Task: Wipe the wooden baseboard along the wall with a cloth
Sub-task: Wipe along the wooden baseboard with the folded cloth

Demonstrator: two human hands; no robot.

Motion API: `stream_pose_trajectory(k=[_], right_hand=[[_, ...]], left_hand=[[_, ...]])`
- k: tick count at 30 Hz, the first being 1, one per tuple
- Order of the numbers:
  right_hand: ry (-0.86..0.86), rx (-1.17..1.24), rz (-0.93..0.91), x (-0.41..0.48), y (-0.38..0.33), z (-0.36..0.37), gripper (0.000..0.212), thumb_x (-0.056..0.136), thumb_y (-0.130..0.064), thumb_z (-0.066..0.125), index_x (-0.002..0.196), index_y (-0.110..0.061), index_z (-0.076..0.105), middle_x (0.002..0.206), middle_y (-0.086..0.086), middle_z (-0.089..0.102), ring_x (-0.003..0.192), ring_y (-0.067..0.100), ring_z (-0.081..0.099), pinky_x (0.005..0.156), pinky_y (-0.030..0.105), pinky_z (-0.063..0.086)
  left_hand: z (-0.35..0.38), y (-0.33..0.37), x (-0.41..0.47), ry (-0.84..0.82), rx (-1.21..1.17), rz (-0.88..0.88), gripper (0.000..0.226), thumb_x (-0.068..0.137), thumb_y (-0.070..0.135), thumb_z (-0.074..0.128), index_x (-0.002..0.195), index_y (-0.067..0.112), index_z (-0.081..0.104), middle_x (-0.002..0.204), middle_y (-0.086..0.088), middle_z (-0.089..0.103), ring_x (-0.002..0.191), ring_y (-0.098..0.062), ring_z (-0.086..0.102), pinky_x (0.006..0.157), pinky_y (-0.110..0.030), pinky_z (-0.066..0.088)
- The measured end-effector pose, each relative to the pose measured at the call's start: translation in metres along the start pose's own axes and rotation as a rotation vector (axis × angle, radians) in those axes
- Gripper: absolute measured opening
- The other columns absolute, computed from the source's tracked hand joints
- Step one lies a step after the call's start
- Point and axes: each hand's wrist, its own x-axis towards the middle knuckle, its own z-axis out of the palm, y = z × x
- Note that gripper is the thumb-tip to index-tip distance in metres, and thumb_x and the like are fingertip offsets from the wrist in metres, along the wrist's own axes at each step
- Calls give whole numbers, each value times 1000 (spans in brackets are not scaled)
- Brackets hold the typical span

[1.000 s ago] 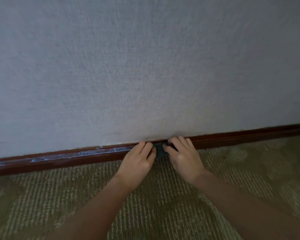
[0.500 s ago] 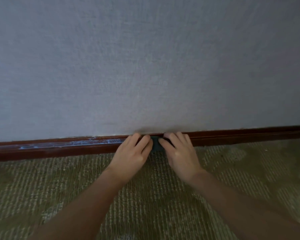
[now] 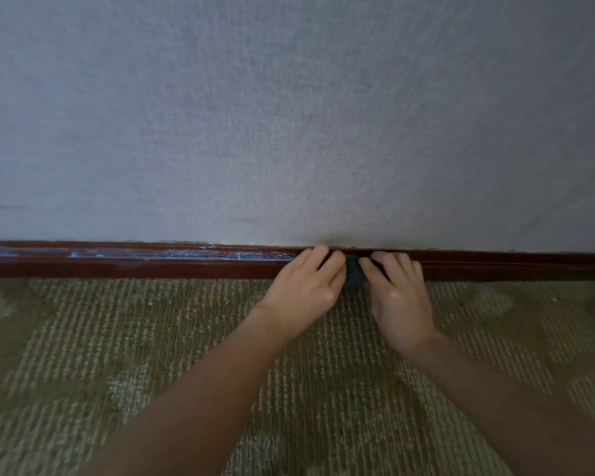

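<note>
- Where the grey wall (image 3: pixel 289 115) meets the patterned carpet (image 3: pixel 134 338), I see the dark red wooden baseboard (image 3: pixel 134 267) running across the whole head view.
- On its left stretch I make out pale bluish smears (image 3: pixel 186 254) along the upper face. They end just short of the hands.
- Right of centre, the left hand (image 3: pixel 306 286) sits against the baseboard. Its fingers bend over the left end of the cloth (image 3: pixel 354 273), and the fingertips reach the top edge of the wood.
- Between the hands I can see only a small dark teal patch of the cloth, pressed to the baseboard's face and reaching down to the carpet.
- The right hand (image 3: pixel 401 293) is just beside it, fingers curled onto the cloth's right end. The two hands are close together, both clamped on the cloth.
- Both bare forearms come in from the bottom edge over the carpet.
- Right of the hands, the baseboard looks dark and even.
</note>
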Motion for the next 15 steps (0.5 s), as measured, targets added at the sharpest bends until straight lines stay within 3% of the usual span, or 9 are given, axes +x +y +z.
stream_pose_trajectory(k=[6,9,12,15], right_hand=[[-50,16,-89,12,-17,2,45,57,13,74,101,7,66,94,19,63,89,28,43,70,35,30],[-46,-35,-148,10,-5,-6,40,61,10,74,100,6,66,93,18,64,87,32,55,72,37,34],[-27,-50,-65,6,-1,-10,41,58,11,76,98,6,67,90,17,64,79,33,61,64,37,44],[-27,-22,13,4,-8,-8,43,57,14,75,99,6,67,89,17,63,78,33,61,63,36,40]], left_hand=[[-6,-15,-19,9,65,12,28,82,1,45,91,-4,71,87,-16,67,72,-28,62,63,-33,52],[-6,-8,-9,21,72,17,27,82,2,46,92,-4,71,88,-15,67,72,-27,63,61,-32,49],[-4,-2,2,25,64,57,29,83,3,45,93,-1,71,89,-14,68,72,-26,63,63,-32,48],[-3,-5,0,23,83,86,30,83,3,44,93,0,72,90,-13,69,72,-26,62,62,-31,47]])
